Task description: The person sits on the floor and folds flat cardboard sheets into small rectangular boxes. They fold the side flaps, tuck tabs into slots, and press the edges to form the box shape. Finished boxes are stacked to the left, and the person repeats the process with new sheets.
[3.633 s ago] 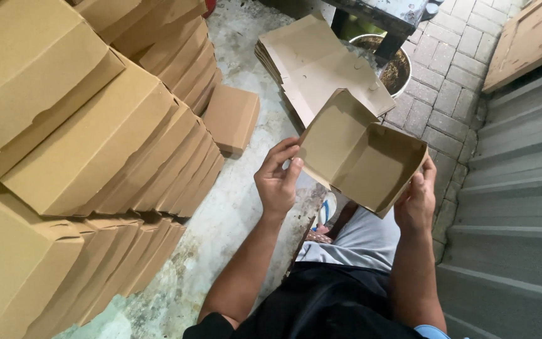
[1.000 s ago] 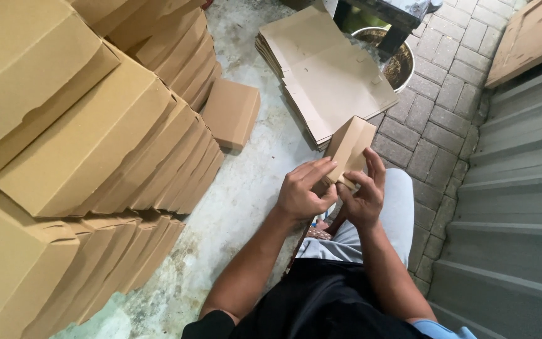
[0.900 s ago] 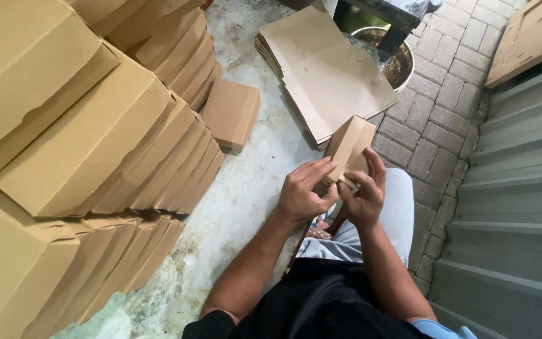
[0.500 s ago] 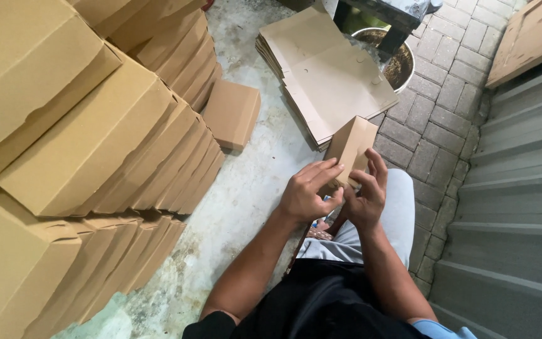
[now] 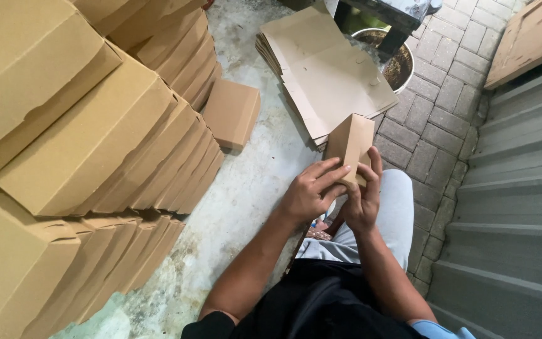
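Cardboard box [image 5: 350,141], small and brown, stands on end in both hands above the person's lap, its top tilted away towards the paved ground. The left hand [image 5: 305,194] is closed on its lower near side, fingers laid flat across the panel. The right hand [image 5: 362,202] is closed on the lower right edge, with fingertips curled over the cardboard just beside the left ones. How the bottom flaps sit under the fingers is hidden.

Just beyond the box, a stack of flat cardboard sheets [image 5: 327,72] lies on the concrete floor [image 5: 246,194], its far corner beside a round bucket [image 5: 399,63] that stands under a dark bench [image 5: 390,9]. A single closed box [image 5: 232,113] rests on the floor near the stack's left edge. Tall piles of finished boxes [image 5: 89,144] fill the left side, leaning a little. Grey metal steps [image 5: 509,220] run down the right side.

The grip is low and narrow, so the thin cardboard could crease or a flap could tear if the fingers press unevenly. The box could also slip forward onto the floor, which looks stained and perhaps damp.
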